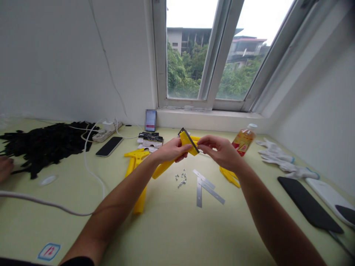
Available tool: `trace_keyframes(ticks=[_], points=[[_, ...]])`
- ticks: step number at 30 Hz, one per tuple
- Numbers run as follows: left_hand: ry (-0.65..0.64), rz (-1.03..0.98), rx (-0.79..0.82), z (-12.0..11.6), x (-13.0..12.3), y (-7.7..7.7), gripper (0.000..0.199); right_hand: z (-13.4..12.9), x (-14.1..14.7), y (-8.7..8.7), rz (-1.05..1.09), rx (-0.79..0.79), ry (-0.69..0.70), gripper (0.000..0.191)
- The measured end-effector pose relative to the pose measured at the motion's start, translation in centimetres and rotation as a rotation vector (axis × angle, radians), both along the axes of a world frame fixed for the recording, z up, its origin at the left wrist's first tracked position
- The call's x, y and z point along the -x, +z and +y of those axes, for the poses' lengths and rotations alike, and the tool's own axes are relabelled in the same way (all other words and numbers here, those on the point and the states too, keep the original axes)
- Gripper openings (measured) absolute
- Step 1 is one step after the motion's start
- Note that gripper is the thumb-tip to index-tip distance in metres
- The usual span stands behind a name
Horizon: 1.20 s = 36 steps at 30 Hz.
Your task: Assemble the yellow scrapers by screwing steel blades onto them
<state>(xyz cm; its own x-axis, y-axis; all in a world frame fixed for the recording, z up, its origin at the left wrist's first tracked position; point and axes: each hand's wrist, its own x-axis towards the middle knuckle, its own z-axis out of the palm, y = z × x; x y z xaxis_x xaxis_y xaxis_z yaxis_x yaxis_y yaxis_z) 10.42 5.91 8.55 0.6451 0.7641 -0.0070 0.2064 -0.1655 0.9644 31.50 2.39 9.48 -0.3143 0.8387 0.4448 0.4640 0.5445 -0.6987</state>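
Note:
My left hand [175, 149] is wrapped round a yellow scraper-like tool [186, 143] with a dark strip along its head; its handle points down to the left. The fingers of my right hand [217, 147] are pinched at the lower right end of that head, and what they hold, if anything, is too small to make out. Below the hands lie several small metal screws or nuts [183, 181] and several flat metal blades [208, 186], partly overlapping. More yellow tools [141, 197] rest left of my hands, and other yellow pieces [229, 176] lie behind my right wrist.
Black strips [47, 142] are heaped at the left beside another person's hand [4, 168]. A phone [109, 146], power strip [104, 133] and white cable [88, 168] lie nearby. Small boxes [150, 139] stand at the back. A bottle [244, 140], gloves [285, 159] and dark flat object [309, 203] are right.

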Motion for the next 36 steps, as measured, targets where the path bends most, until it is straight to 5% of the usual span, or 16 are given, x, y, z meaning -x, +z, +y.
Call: trace_keyframes(ticks=[9,13,17,23,36], points=[[0.196,0.188,-0.546,-0.7,-0.5,0.2,0.023,-0.3,-1.1,0.5,0.005,-0.051,-0.031,0.019],[0.333,0.186,-0.373,0.6,0.5,0.4,0.033,0.1,0.0,-0.6,-0.153,-0.007,0.012,0.013],[0.399,0.044,-0.191,1.9,2.5,0.9,0.03,1.2,3.4,-4.4,-0.508,0.114,0.14,0.015],[0.349,-0.072,-0.094,2.1,3.2,0.9,0.029,2.2,6.3,-9.2,-0.605,0.111,0.129,0.019],[0.284,-0.049,-0.028,2.1,2.5,0.6,0.027,3.4,3.0,-8.6,-0.689,0.154,0.133,0.018]])
